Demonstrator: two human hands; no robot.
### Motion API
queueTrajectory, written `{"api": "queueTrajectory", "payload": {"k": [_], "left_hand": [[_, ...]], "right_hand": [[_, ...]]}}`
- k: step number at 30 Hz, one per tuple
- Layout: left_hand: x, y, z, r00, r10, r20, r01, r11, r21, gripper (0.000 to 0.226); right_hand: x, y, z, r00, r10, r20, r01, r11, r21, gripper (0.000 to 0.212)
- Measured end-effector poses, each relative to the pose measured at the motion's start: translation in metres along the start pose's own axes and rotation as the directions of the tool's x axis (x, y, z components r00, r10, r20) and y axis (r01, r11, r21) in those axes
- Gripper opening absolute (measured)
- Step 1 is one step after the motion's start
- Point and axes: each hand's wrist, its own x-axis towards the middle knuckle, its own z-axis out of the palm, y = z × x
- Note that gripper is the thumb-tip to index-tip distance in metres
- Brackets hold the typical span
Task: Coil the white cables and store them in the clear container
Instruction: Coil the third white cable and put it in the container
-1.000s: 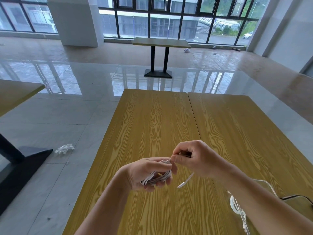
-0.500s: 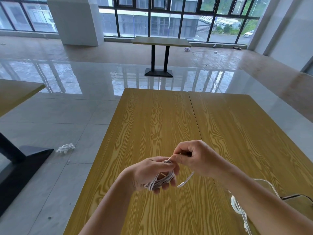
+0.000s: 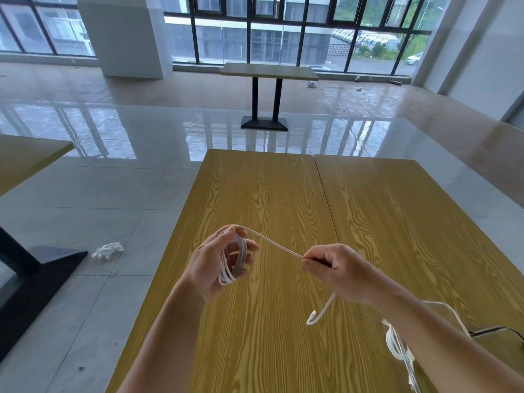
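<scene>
Above a wood-grain table (image 3: 283,194), the left hand (image 3: 215,259) grips a coiled white cable (image 3: 234,260) whose taut free strand runs toward four o'clock into the right hand's (image 3: 337,270) pinch.

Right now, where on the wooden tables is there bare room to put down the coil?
Bare wood runs from the hands to the far edge on both sides of the seam, and on the near left table under the left hand. Crowded: near right corner, where more white cable lies beside the right forearm.
</scene>
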Motion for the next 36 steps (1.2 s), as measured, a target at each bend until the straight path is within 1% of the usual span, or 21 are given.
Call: {"api": "queueTrajectory", "payload": {"k": [3,6,11,13,17,20,23,27,31,34,36], "left_hand": [[0.000,-0.002,0.009,0.997,0.016,-0.078,-0.017,1.000,-0.018,0.029],[0.000,-0.006,0.016,0.992,0.043,-0.122,-0.049,0.998,-0.047,0.031],[0.002,-0.007,0.016,0.976,0.081,-0.203,-0.116,0.979,-0.167,0.034],[0.003,-0.006,0.014,0.972,0.079,-0.220,-0.121,0.975,-0.188,0.035],[0.002,-0.005,0.015,0.975,0.049,-0.219,-0.093,0.976,-0.199,0.036],[0.003,-0.005,0.016,0.980,0.018,-0.198,-0.078,0.951,-0.299,0.034],[0.002,-0.006,0.019,0.987,-0.027,-0.158,-0.040,0.914,-0.404,0.031],[0.002,-0.012,0.023,0.995,-0.027,-0.099,-0.026,0.865,-0.502,0.028],[0.003,-0.014,0.023,0.999,-0.022,-0.039,-0.006,0.797,-0.604,0.031],[0.005,-0.016,0.021,0.999,-0.028,-0.045,-0.006,0.792,-0.611,0.034],[0.006,-0.017,0.020,0.998,-0.028,-0.058,-0.013,0.798,-0.603,0.032]], "right_hand": [[0.000,0.003,0.002,1.000,0.017,0.026,-0.017,1.000,0.003,0.020],[0.000,0.003,0.005,0.999,0.022,0.043,-0.022,1.000,-0.004,0.017],[0.000,0.003,0.008,0.997,0.057,0.060,-0.058,0.998,0.015,0.017],[-0.002,0.003,0.009,0.995,0.070,0.073,-0.072,0.997,0.027,0.017],[-0.001,0.002,0.011,0.993,0.089,0.084,-0.090,0.996,0.011,0.018],[-0.003,0.001,0.012,0.990,0.096,0.100,-0.099,0.995,0.027,0.018],[-0.003,0.002,0.015,0.989,0.115,0.096,-0.115,0.993,-0.010,0.017],[-0.003,0.006,0.018,0.981,0.146,0.131,-0.148,0.989,0.001,0.024],[-0.004,0.016,0.024,0.980,0.179,0.091,-0.182,0.983,0.026,0.035],[-0.005,0.021,0.024,0.979,0.202,0.032,-0.204,0.978,0.051,0.039],[-0.006,0.023,0.023,0.975,0.223,-0.002,-0.222,0.971,0.086,0.043]]}}
